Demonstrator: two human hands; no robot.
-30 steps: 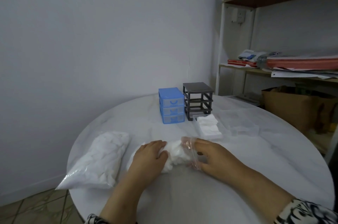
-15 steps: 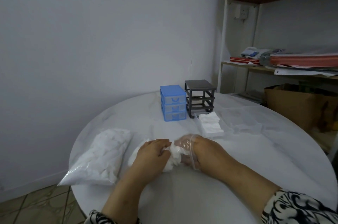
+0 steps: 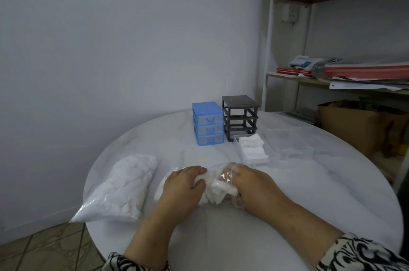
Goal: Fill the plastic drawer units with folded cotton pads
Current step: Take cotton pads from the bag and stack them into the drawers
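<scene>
1 head-worn camera looks forward and down, close over the round table, facing the wall.

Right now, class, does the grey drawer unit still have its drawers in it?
No: the grey unit is an open frame, with one drawer of pads lying before it.

Both hands work a clear bag of cotton pads on the round table: left hand grips outside, right hand reaches inside (fingers hidden).
</scene>
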